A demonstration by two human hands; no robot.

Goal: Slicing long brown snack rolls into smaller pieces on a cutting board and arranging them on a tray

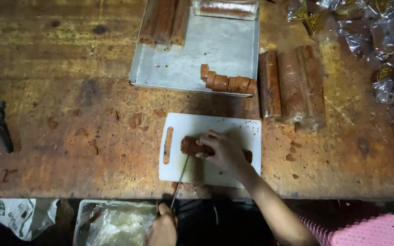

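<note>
Brown roll (190, 146) lies on white board (206, 132) under right hand's (222, 150) grip; left hand (163, 230) clenches knife (179, 180).

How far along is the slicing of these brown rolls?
Done: a short row of cut slices lies on the metal tray. In hand: the right hand steadies a roll on the white cutting board; the left hand holds the knife. Left: wrapped rolls beside the tray.
</note>
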